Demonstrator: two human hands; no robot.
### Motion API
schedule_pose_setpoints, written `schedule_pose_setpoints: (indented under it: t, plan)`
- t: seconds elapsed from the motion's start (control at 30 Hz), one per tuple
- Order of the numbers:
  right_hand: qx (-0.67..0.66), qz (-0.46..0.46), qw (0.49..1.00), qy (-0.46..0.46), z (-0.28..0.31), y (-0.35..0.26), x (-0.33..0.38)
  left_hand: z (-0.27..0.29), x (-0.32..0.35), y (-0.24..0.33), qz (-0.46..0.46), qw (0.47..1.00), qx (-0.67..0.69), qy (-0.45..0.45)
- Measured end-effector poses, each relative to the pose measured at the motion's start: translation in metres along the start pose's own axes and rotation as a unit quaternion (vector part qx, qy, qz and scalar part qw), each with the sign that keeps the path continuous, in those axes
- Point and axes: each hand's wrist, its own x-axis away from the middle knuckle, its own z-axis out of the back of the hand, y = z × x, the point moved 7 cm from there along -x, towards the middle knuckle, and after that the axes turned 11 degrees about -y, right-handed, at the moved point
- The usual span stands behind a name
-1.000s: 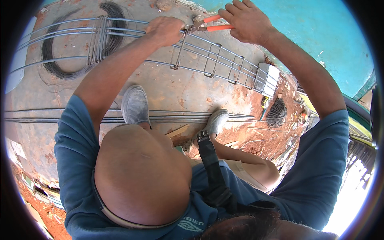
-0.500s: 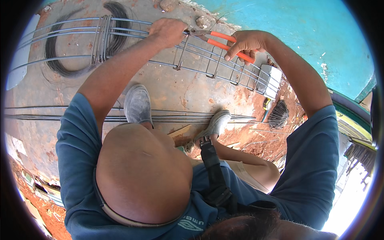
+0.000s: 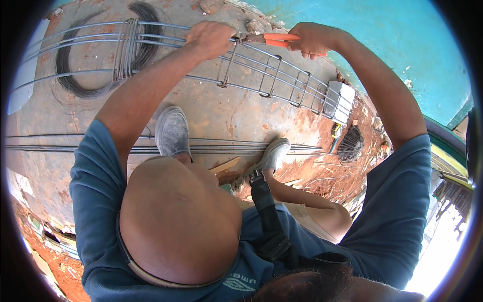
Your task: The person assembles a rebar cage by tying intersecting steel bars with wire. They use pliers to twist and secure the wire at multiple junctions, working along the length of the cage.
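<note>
A long cage of steel bars (image 3: 264,94) with square stirrups runs across the far side. My left hand (image 3: 211,38) is closed around its far top bar, beside a stirrup corner. From the right, my right hand (image 3: 318,39) grips orange-handled pincers (image 3: 275,39), their handles squeezed close together. The jaws sit at that stirrup corner, next to my left fist; any wire between them is too small to make out. Farther left, a bunch of grey stirrups (image 3: 126,50) hangs around the bars. Behind and below the bars lies a coil of dark wire (image 3: 149,45).
A pale block (image 3: 346,99) supports the cage's right end. Near it are a yellow-and-black tool (image 3: 336,131) and a dark wire bundle (image 3: 350,143). Loose bars (image 3: 226,149) cross the ground by my shoes (image 3: 172,131). Stones (image 3: 255,26) lie beside a turquoise surface (image 3: 392,45).
My right hand has swung up and away, turning the pincers nearly level. Their handles have come closer together. The left hand stays at the bar.
</note>
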Motion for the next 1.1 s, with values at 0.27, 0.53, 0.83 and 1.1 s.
schedule_pose_setpoints:
  t: [0.27, 0.53, 0.83, 1.1]
  plan:
    - [0.171, 0.005, 0.976, 0.135, -0.002, -0.008, -0.005, -0.003, 0.0, -0.002, 0.0, 1.0, -0.001, -0.003]
    - [0.116, -0.062, 0.984, 0.117, -0.015, -0.006, -0.007, -0.001, 0.0, -0.002, 0.003, 1.0, 0.005, 0.0]
    - [-0.211, 0.075, 0.975, -0.01, -0.184, -0.03, 0.021, -0.003, 0.001, -0.011, -0.051, 0.997, 0.051, 0.034]
    - [-0.292, 0.049, 0.943, 0.153, -0.38, -0.08, -0.01, 0.003, 0.01, -0.008, -0.154, 0.98, -0.006, 0.123]
